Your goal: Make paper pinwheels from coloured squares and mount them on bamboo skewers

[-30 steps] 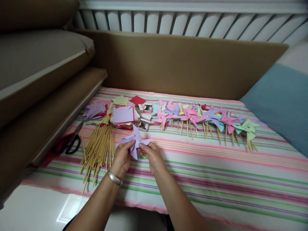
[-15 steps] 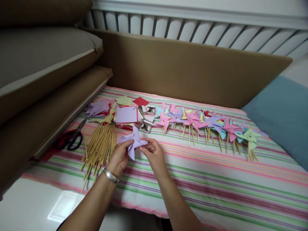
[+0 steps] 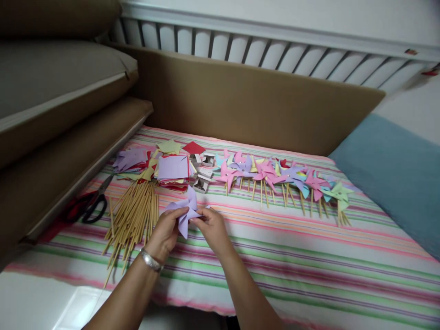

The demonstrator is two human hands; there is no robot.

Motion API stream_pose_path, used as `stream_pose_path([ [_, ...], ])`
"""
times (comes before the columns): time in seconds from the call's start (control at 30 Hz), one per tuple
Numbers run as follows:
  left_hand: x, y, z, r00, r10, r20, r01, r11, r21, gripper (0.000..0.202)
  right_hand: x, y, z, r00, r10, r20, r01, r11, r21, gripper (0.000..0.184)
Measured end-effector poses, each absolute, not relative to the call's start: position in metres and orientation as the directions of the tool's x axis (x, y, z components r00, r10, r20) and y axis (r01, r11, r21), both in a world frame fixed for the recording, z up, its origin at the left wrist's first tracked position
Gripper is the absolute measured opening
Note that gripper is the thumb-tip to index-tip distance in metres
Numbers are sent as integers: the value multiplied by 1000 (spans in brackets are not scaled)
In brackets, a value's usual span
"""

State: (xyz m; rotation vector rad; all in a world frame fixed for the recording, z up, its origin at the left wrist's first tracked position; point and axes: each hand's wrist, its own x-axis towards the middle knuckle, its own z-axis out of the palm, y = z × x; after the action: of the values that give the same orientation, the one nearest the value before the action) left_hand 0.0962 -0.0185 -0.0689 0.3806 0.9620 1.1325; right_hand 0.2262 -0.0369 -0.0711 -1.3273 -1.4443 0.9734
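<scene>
The left hand (image 3: pixel 167 232) and right hand (image 3: pixel 210 227) are pinching a lilac paper pinwheel (image 3: pixel 183 223) at its folded centre, fingers closed on it, wooden sticks (image 3: pixel 132 217) lying just beside.

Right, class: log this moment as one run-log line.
left hand: holds lilac paper pinwheel | right hand: pinches same pinwheel | nearby: wooden sticks, finished pinwheels | surface: striped cloth

One stickless pinwheel (image 3: pixel 187 210), one scissors (image 3: pixel 99 197).
</scene>
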Motion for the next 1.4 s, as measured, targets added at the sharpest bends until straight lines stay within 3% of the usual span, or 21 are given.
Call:
stream_pose_path([
  [0.3, 99, -20, -70, 99, 891, -443, -582, 413, 700, 19, 226, -37, -72, 21, 990, 137, 326, 122, -938, 4],
  [0.57, 99, -20, -70, 94, 892, -442, -581, 409, 703, 20, 222, -37, -74, 5, 997, 83, 205, 80, -976, 4],
  [0.7, 87, -17, -67, 33, 909, -416, -559, 362, 746, 23, 228, -34, -71, 22, 997, 73, 121, 70, -990, 13],
  [0.8, 75, -15, -62, -25, 917, -398, -537, 324, 779, 27, 241, -29, -71, 165, 979, 119, 259, 73, -963, 18],
  [0.9, 69, -15, -56, -37, 919, -393, -508, 322, 799, 28, 251, -18, -72, 248, 951, 183, 579, 6, -816, 22],
  [0.97, 67, -18, -52, -14, 924, -383, -495, 326, 805, 27, 252, -7, -70, 242, 953, 182, 702, -42, -711, 23],
  [1.2, 60, -27, -48, 148, 921, -360, -425, 387, 818, 16, 227, 55, -41, 217, 976, -4, 887, -199, -418, 19],
  [1.4, 50, -31, -39, 228, 924, -307, -416, 377, 827, 13, 208, 94, -35, 262, 944, -201, 939, -298, -174, 22],
])
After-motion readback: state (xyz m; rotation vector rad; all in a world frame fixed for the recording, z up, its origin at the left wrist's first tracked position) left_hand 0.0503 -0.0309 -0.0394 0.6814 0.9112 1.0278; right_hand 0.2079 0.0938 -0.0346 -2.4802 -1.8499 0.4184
